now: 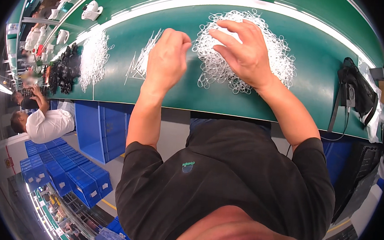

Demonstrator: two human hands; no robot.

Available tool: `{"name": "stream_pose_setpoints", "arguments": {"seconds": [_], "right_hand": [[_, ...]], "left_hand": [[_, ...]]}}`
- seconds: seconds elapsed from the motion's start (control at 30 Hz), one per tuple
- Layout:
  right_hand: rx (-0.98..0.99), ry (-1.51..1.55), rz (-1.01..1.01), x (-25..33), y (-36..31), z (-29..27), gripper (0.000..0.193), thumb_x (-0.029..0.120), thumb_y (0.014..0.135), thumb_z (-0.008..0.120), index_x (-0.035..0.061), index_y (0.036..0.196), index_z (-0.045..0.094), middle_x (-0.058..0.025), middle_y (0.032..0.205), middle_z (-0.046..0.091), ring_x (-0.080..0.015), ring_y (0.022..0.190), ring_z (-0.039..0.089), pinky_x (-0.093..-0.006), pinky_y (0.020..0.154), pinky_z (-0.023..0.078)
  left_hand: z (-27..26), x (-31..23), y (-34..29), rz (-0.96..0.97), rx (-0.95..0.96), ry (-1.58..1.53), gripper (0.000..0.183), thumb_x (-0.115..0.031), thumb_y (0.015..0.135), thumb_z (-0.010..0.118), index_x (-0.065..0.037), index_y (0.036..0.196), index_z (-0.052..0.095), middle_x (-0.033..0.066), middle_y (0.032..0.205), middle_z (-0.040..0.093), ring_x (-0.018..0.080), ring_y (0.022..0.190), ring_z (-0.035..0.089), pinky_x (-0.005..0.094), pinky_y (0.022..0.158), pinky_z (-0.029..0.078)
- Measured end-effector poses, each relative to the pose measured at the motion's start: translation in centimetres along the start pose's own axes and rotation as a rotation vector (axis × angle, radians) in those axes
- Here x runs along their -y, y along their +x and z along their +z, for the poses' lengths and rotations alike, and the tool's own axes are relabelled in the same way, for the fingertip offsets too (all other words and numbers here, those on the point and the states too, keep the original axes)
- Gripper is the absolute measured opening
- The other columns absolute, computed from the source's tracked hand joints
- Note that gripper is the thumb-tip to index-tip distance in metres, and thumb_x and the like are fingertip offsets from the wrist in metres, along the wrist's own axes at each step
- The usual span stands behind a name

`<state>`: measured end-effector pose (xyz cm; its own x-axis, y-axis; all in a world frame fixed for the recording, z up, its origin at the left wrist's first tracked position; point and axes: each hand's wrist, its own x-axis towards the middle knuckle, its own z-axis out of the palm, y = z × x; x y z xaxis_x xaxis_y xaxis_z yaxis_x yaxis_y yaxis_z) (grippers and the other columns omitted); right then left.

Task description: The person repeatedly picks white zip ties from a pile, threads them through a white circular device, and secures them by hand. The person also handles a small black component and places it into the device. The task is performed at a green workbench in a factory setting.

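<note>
A large heap of thin white looped cords (277,59) lies on the green worktable (116,62), in front of me. Over the heap my right hand (246,53) hovers or rests, fingers spread and slightly curled, with nothing visible between them. Left of the heap is my left hand (167,59), closed, thumb pressed toward the curled fingers. Whatever it may pinch is too small or hidden to make out. Beside and partly behind that hand lies a small bunch of straight, thin white pieces (141,64).
Farther left lie another pile of white cords (94,59) and a pile of black parts (65,72). A black bag (352,92) with a cable sits at the right end. Blue bins (101,130) stand below on the left, near a co-worker in white (51,122).
</note>
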<state>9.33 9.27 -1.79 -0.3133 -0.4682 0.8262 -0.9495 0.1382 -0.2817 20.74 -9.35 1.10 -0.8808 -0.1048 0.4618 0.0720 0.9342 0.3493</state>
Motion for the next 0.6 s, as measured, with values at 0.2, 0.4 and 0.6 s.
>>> {"name": "stream_pose_setpoints", "arguments": {"seconds": [0.2, 0.4, 0.6], "right_hand": [[0.05, -0.004, 0.009, -0.8, -0.9, 0.0, 0.02, 0.013, 0.077, 0.077, 0.0136, 0.096, 0.069, -0.0007, 0.087, 0.066, -0.0224, 0.082, 0.061, -0.0375, 0.078, 0.047], [-0.001, 0.027, 0.071, 0.0, -0.4, -0.3, 0.014, 0.014, 0.078, 0.077, 0.0102, 0.089, 0.069, -0.0023, 0.081, 0.065, -0.0234, 0.075, 0.061, -0.0364, 0.073, 0.047], [0.058, 0.236, 0.316, -0.3, -1.0, -0.1, 0.012, 0.014, 0.085, 0.074, 0.0065, 0.093, 0.069, -0.0042, 0.08, 0.067, -0.0164, 0.072, 0.061, -0.0312, 0.068, 0.048]], "left_hand": [[0.5, -2.1, 1.1, 0.108, 0.024, -0.122, 0.009, 0.003, 0.086, 0.065, 0.0, 0.09, 0.059, 0.0124, 0.087, 0.06, 0.0307, 0.075, 0.061, 0.0385, 0.063, 0.048], [1.5, -2.0, 1.0, 0.099, -0.001, -0.153, 0.009, 0.004, 0.085, 0.066, 0.0, 0.089, 0.058, 0.0121, 0.085, 0.06, 0.0298, 0.073, 0.06, 0.0371, 0.063, 0.048], [2.8, -1.7, 0.6, -0.107, -0.099, -0.523, 0.013, -0.001, 0.088, 0.07, 0.001, 0.098, 0.061, 0.0068, 0.09, 0.064, 0.0182, 0.075, 0.064, 0.0298, 0.063, 0.051]]}}
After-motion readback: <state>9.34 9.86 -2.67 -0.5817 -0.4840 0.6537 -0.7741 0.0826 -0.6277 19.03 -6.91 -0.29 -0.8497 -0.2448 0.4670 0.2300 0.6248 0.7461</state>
